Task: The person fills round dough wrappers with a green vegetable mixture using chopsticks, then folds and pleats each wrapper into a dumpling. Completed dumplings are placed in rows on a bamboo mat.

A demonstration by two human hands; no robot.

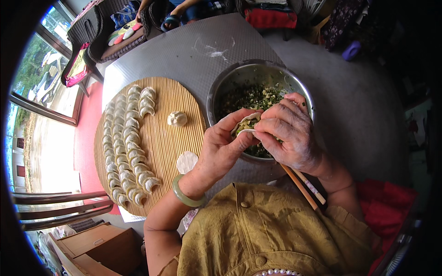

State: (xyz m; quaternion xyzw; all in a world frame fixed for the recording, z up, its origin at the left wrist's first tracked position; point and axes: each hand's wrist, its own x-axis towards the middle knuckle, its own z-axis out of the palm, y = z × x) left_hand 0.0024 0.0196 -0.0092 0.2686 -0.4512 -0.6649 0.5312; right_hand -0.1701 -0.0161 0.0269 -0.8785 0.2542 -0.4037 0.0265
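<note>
Over a steel mixing bowl [259, 65], my left hand [224, 141] and my right hand [290, 134] together hold a half-folded dumpling [247, 125]. Its dough edges stand apart, and green filling shows between them. The fingers of my right hand pinch the near side of the wrapper. Chopped green filling [257, 95] lies in the bowl below; my hands cover part of it. A pair of chopsticks [298, 186] sticks out from under my right wrist. Left of my left hand, a flat round wrapper [187, 162] rests on a round reed tray [165, 93].
Rows of folded dumplings [133, 141] fill the tray's left side. A larger pleated dough piece [177, 119] sits alone near its right edge. The grey table [165, 48] carries a white flour smear [215, 53]. Beyond it, a person's hand [171, 20] shows near wicker chairs [93, 34].
</note>
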